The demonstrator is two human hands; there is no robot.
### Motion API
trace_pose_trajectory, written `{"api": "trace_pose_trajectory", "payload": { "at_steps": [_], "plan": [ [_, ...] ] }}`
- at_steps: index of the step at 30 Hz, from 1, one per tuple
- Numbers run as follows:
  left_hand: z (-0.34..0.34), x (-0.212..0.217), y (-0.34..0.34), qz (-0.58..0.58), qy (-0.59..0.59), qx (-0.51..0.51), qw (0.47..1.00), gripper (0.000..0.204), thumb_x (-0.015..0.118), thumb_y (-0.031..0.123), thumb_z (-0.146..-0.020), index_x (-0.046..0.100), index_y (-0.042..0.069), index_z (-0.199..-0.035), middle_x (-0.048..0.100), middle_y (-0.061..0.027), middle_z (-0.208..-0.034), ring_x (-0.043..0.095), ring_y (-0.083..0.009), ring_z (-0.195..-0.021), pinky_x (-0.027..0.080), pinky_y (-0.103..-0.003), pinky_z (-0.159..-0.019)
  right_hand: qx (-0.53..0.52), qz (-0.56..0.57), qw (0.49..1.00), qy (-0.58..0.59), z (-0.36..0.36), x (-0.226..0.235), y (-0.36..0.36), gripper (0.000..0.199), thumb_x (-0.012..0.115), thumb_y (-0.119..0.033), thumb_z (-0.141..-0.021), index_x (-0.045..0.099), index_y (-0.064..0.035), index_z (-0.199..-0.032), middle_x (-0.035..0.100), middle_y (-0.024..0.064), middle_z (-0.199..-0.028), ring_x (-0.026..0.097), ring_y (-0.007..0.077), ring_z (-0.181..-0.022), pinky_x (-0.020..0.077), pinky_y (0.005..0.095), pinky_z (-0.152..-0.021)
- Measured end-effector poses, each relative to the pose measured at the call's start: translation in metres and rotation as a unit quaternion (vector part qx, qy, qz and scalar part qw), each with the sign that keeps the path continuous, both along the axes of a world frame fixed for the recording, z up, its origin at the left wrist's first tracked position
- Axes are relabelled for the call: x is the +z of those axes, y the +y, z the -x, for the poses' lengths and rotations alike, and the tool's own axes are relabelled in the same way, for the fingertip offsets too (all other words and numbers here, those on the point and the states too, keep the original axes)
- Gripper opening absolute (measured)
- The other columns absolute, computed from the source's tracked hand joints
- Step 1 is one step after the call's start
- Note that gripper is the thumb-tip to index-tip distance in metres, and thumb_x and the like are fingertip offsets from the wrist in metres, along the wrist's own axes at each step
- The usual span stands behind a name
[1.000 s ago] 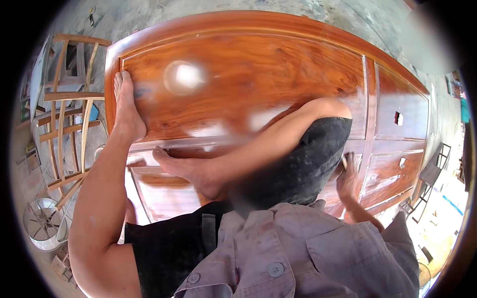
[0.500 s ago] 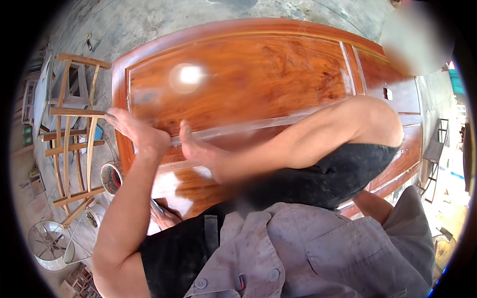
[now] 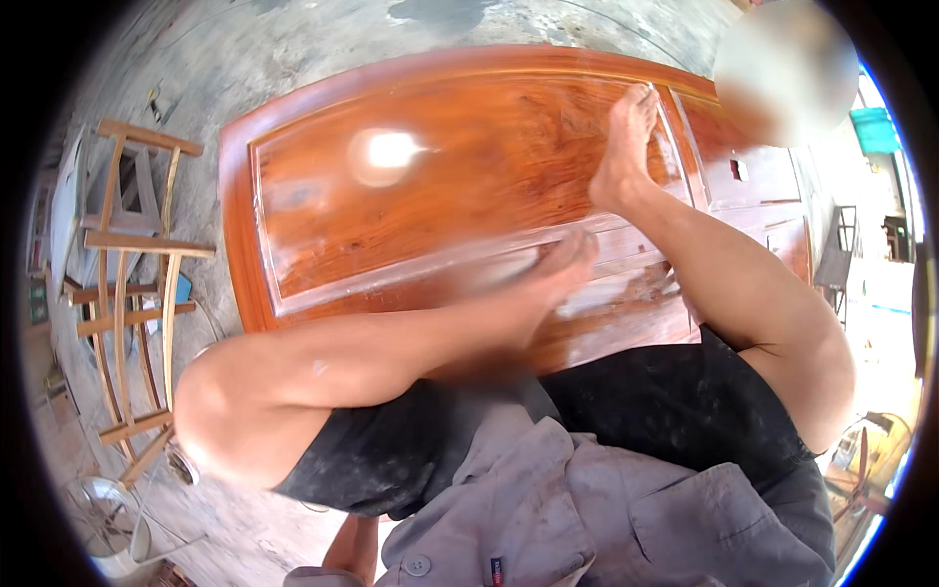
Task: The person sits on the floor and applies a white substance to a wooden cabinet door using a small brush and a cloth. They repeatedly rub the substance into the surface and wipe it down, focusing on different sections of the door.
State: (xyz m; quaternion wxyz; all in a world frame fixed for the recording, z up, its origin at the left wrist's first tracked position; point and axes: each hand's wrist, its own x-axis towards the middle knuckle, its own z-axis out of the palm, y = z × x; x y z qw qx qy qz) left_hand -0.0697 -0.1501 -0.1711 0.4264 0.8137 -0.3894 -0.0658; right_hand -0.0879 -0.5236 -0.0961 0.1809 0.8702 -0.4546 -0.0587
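Observation:
I sit over a large glossy red-brown wooden panel (image 3: 440, 186), framed like a door, with bare legs and feet across it. My left foot (image 3: 565, 266) is over the middle rail, and my right foot (image 3: 631, 147) rests farther out, by the crosspiece. My left forearm (image 3: 354, 546) shows below the left thigh, but my left hand is hidden. A sliver of skin, probably part of my right hand (image 3: 691, 305), shows beside the right thigh. Its fingers and anything in them cannot be made out.
Slatted wooden frames (image 3: 122, 293) stand to the left on the concrete floor (image 3: 293, 54). A standing fan (image 3: 108, 519) is at lower left, another fan (image 3: 861, 465) at lower right. A teal container (image 3: 873, 130) is at far right. A pale blur (image 3: 782, 73) hides the panel's upper right corner.
Both legs have swung to the right: the left knee is now bent outward, and the right foot has stretched onto the panel. The left hand, earlier on the panel, is now hidden.

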Motion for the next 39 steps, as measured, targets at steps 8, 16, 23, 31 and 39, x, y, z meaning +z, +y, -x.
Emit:
{"api": "trace_pose_trajectory", "payload": {
  "at_steps": [8,16,23,31,39],
  "plan": [
    [-0.022,-0.062,0.167,-0.192,-0.049,0.195,0.961,0.098,0.054,0.010,-0.079,0.006,-0.006,-0.163,0.001,-0.0331,-0.171,0.000,-0.0466,-0.160,0.003,-0.049,-0.130,-0.149,-0.275,0.950,-0.019,0.054,-0.032,-0.041,0.129,0.076,-0.048,-0.078,-0.008,0.0044,-0.160,0.008,0.0214,-0.171,0.006,0.0364,-0.155,0.0093,0.0482,-0.126],
    [-0.034,-0.071,0.201,-0.243,-0.025,0.199,0.949,0.092,0.050,0.026,-0.085,0.011,0.000,-0.165,0.006,-0.0301,-0.172,0.006,-0.0445,-0.160,0.007,-0.051,-0.129,0.057,-0.302,0.951,-0.033,0.054,-0.029,-0.046,0.103,0.069,-0.022,-0.081,0.010,0.0063,-0.160,0.022,0.0248,-0.168,0.042,0.0372,-0.111,0.0362,0.0452,-0.092],
    [-0.049,-0.082,0.203,-0.256,-0.003,0.200,0.946,0.089,0.046,0.039,-0.090,0.016,0.004,-0.166,0.011,-0.0274,-0.173,0.011,-0.0426,-0.161,0.010,-0.052,-0.129,0.275,-0.361,0.890,0.047,0.091,0.002,-0.003,0.086,0.062,0.001,-0.083,0.026,0.0079,-0.160,0.034,0.0278,-0.165,0.074,0.0378,-0.072,0.0598,0.0426,-0.061],
    [-0.051,-0.085,0.205,-0.249,-0.001,0.198,0.948,0.087,0.042,0.054,-0.096,0.021,0.009,-0.167,0.016,-0.0243,-0.174,0.016,-0.0404,-0.161,0.013,-0.053,-0.128,0.187,-0.347,0.917,0.068,0.067,-0.061,0.028,0.089,0.064,-0.004,-0.085,0.022,0.0061,-0.163,0.023,0.0278,-0.171,0.074,0.0377,-0.072,0.0605,0.0463,-0.064],
    [-0.058,-0.093,0.221,-0.235,-0.013,0.204,0.950,0.088,0.039,0.070,-0.102,0.027,0.015,-0.169,0.021,-0.0212,-0.175,0.022,-0.0383,-0.161,0.017,-0.054,-0.127,0.266,-0.524,0.804,0.088,0.032,-0.041,0.094,0.083,0.060,-0.011,-0.090,0.026,-0.0077,-0.166,0.028,0.0228,-0.171,0.076,0.0395,-0.089,0.0617,0.0485,-0.075]
  ]
}}
